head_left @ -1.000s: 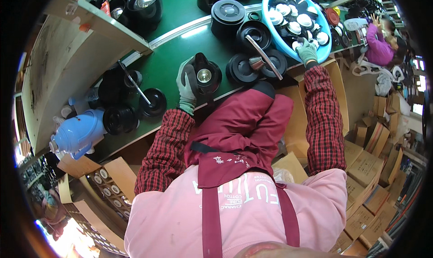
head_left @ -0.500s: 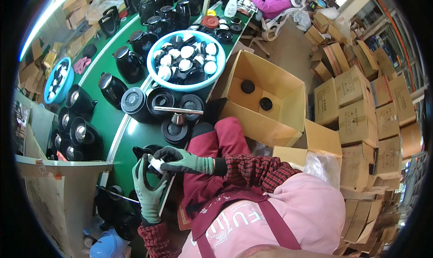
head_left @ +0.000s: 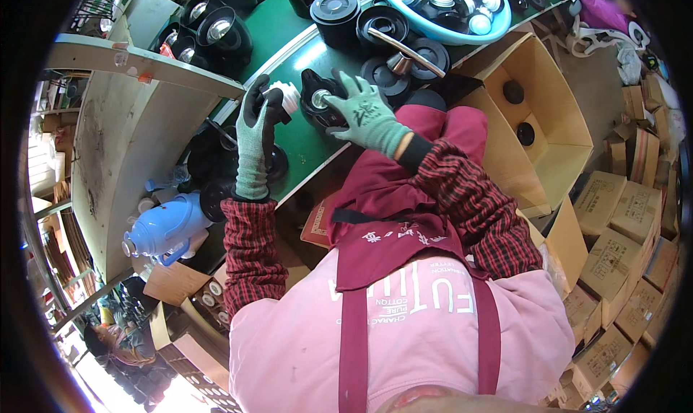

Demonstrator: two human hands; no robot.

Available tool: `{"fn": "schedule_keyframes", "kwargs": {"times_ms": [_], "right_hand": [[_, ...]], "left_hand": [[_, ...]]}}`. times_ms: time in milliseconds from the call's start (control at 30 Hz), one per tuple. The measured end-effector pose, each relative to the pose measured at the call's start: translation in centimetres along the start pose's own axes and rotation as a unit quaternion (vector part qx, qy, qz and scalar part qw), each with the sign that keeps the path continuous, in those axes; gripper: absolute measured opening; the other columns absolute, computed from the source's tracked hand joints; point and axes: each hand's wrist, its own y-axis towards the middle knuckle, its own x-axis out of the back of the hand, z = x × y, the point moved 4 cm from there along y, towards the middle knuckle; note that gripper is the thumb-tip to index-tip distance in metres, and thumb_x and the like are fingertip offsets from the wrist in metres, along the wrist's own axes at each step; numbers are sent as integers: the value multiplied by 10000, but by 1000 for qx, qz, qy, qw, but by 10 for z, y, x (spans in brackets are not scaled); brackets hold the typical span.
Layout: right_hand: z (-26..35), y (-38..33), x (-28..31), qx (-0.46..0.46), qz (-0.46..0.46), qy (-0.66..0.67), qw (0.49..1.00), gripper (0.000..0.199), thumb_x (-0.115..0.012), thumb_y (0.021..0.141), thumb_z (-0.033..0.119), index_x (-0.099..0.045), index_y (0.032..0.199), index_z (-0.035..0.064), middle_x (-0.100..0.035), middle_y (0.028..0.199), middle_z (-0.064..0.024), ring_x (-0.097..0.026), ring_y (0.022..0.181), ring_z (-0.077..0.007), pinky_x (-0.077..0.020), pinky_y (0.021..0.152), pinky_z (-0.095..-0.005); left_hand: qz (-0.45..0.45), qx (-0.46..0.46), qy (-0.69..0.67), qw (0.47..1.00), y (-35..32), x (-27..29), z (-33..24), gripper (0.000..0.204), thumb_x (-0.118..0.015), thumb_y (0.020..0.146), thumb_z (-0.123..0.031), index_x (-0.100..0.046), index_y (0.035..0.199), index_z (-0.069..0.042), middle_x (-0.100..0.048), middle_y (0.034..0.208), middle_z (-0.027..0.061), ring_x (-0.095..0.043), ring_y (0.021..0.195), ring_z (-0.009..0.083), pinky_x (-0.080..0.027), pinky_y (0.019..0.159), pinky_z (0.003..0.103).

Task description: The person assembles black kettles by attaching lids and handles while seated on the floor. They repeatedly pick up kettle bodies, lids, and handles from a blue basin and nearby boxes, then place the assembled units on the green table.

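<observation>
A white, ridged stopper with a dark part (head_left: 286,95) is pinched between the thumb and fingers of my left hand (head_left: 253,135), over the table's edge. Just right of it, a black vacuum jug (head_left: 312,88) stands on the green table, its shiny round mouth facing me. My right hand (head_left: 369,117) grips this jug from its right side, fingers and thumb curved around it. Both hands wear green gloves with dark fingertips. Behind the jug, a metal T-shaped tool (head_left: 399,63) stands upright on a black round base.
Black lidded cups (head_left: 336,16) and a blue basin (head_left: 433,32) of white-and-black stoppers stand farther back. Several black jugs (head_left: 220,31) lie at the far left. An open carton (head_left: 545,153) holding two black discs is at my right. A blue flask (head_left: 170,222) sits below the table's left end.
The view has swung down and left. My hands have come apart: the left keeps the white stopper, while the right has let go of it and taken hold of the black jug.
</observation>
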Motion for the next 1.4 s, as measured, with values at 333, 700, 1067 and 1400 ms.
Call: {"fn": "schedule_keyframes", "kwargs": {"times_ms": [333,700,1067,1400], "right_hand": [[-17,-3,-21,-67,-80,218,970,949,-908,703,333,-407,1469,83,-272,1573,-306,-415,1398,-491,-435,1123,-488],[7,-25,-59,-141,-48,185,971,1121,-784,803,410,-145,1553,-124,-335,1449,-460,-621,1161,-485,-527,992,-418],[2,-24,-79,-163,-28,244,956,1153,-761,869,368,36,1613,-6,-287,1497,-453,-626,1169,-482,-492,1042,-449],[8,-22,-72,-189,20,215,958,1184,-781,839,409,15,1610,-10,-334,1483,-437,-605,1210,-469,-503,1020,-438]], "left_hand": [[9,-54,9,998,14,-11,-11,632,-832,875,-232,-558,1414,-48,-636,1195,94,-659,938,154,-552,850,294],[120,-265,510,810,32,-72,-30,704,-888,677,-387,-657,1273,-91,-598,1142,197,-602,1084,379,-516,905,482],[121,-246,566,778,47,-79,-34,851,-940,624,-264,-550,1362,-94,-570,1189,171,-569,1120,379,-494,941,483],[209,-109,689,686,58,-87,-36,706,-924,626,-351,-621,1214,-104,-593,1212,138,-584,1143,324,-486,937,463]]}}
